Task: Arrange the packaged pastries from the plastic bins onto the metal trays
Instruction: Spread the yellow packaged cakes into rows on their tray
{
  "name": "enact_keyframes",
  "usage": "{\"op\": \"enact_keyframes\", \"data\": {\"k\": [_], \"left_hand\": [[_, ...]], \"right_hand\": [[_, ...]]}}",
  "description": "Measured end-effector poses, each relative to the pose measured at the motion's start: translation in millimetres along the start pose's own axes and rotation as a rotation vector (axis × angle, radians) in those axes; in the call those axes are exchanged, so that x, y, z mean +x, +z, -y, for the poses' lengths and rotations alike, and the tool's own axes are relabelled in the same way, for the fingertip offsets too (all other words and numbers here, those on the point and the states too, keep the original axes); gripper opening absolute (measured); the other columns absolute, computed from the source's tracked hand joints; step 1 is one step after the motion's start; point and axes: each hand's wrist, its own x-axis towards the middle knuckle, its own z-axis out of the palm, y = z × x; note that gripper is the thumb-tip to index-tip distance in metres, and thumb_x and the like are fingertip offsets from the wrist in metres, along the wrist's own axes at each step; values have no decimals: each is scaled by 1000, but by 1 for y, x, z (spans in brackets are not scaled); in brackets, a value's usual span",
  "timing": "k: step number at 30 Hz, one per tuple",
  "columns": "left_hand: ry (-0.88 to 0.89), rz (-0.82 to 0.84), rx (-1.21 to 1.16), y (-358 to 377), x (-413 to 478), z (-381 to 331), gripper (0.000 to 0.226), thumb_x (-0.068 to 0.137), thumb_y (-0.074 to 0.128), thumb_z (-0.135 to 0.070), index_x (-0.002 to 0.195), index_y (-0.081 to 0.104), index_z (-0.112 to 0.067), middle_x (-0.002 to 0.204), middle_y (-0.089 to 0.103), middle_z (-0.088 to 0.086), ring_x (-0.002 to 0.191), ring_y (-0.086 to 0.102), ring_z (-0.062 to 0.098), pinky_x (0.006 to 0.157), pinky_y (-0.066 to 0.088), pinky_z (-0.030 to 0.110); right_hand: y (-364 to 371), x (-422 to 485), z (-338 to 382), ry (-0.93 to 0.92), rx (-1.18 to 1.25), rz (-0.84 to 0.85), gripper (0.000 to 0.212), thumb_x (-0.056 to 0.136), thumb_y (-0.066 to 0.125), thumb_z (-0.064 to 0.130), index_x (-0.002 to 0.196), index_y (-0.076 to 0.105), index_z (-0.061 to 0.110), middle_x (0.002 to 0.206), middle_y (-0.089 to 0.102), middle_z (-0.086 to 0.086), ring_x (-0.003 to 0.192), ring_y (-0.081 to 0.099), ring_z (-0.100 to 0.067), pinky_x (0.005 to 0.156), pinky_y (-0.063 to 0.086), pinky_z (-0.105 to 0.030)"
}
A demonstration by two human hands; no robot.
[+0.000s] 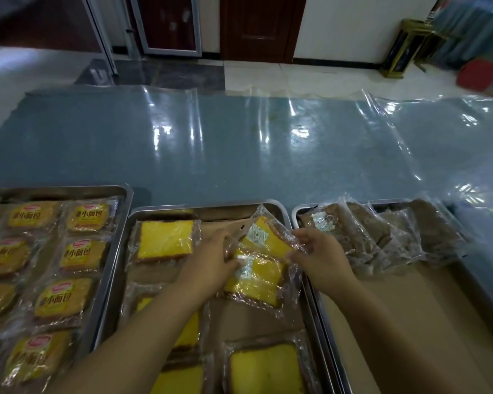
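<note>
Pastry packet (264,237) tilts over the middle tray (211,207), pinched between left hand (211,258) and right hand (322,257).

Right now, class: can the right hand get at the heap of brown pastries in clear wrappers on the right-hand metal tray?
Likely yes: nothing lies between the right hand and the brown heap, though it pinches a yellow cake packet.

Your left hand (211,260): lower centre of frame, bare forearm running up from bottom left, fingers curled on wrapped pastries (268,237). Your right hand (322,251): right of centre, forearm from lower right, fingertips pinching the same wrapped pastries.
</note>
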Motion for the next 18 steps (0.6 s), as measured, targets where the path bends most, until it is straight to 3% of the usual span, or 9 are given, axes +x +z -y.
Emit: {"op": "enact_keyframes", "data": {"k": [3,6,8,12,15,18], "left_hand": [[-21,-6,16,-2,-14,1,43,76,71,-42,109,49,-26,95,63,-8,84,59,12,66,48,29],[23,-80,-61,-6,-24,-2,28,76,73,-36,79,54,-16,77,58,1,70,54,15,58,43,28],[38,-173,-171,-10,-32,-4,24,73,76,-30,72,53,-22,73,56,-3,67,54,9,53,42,19],[125,-237,-365,-16,-48,-5,25,68,80,-21,71,57,-32,78,56,-13,74,57,2,62,47,12],[279,-200,-214,-17,-60,2,26,71,77,-14,71,57,-32,84,54,-15,81,54,2,67,47,15],[463,-72,77,-14,-75,16,23,75,68,-5,78,58,-25,97,57,-9,89,48,1,72,44,22]], "right_hand": [[1,6,6,37,13,-73,25,84,68,12,108,67,19,88,63,12,79,61,-3,61,46,-16],[0,9,16,-28,-12,-172,16,84,68,11,90,68,26,81,64,16,75,60,4,61,46,-10],[-1,9,22,-103,-65,-246,17,84,67,12,87,66,29,77,59,21,71,56,8,56,41,-4],[-3,12,29,-256,-165,-352,12,83,67,9,90,71,18,82,57,12,75,51,-1,64,35,-3],[-4,14,31,-413,-209,-373,14,77,69,-1,81,73,12,79,60,7,74,54,-8,70,36,-2],[-4,15,29,-529,-236,-328,13,72,72,-7,76,73,6,79,66,-5,75,61,-21,71,50,-24]]}}
